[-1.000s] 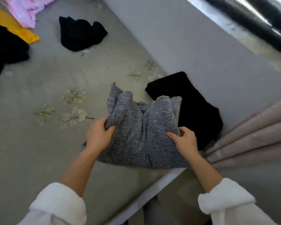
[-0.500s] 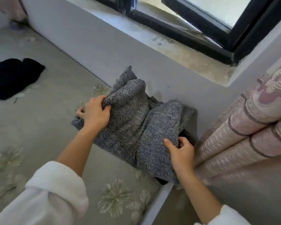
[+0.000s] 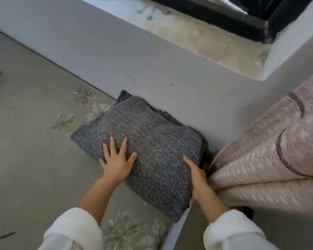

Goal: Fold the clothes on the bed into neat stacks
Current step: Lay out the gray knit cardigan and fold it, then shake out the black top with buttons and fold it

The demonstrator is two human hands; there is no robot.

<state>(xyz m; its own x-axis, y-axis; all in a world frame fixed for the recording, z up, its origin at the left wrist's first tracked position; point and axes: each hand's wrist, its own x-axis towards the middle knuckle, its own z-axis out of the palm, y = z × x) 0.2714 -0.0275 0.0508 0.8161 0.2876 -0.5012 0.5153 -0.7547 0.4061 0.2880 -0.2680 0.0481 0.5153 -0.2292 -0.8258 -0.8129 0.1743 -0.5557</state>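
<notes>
Okay, folded grey knit (image 3: 143,150) sits at 3 o'clock edge of bed (image 3: 34,141), against wall (image 3: 152,69). Left hand (image 3: 117,164) flat on top, fingers (image 3: 113,146) spread; right hand (image 3: 197,175) on its 3 o'clock side, fingers together.

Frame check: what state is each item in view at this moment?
grey knit garment, folded, lying flat on the bed against the wall.
left hand, fingers spread, pressing on its top.
right hand, on its right edge, one finger straight, the others hidden.
black garment, underneath, only a sliver showing.
curtain, bunched beside the stack.
</notes>
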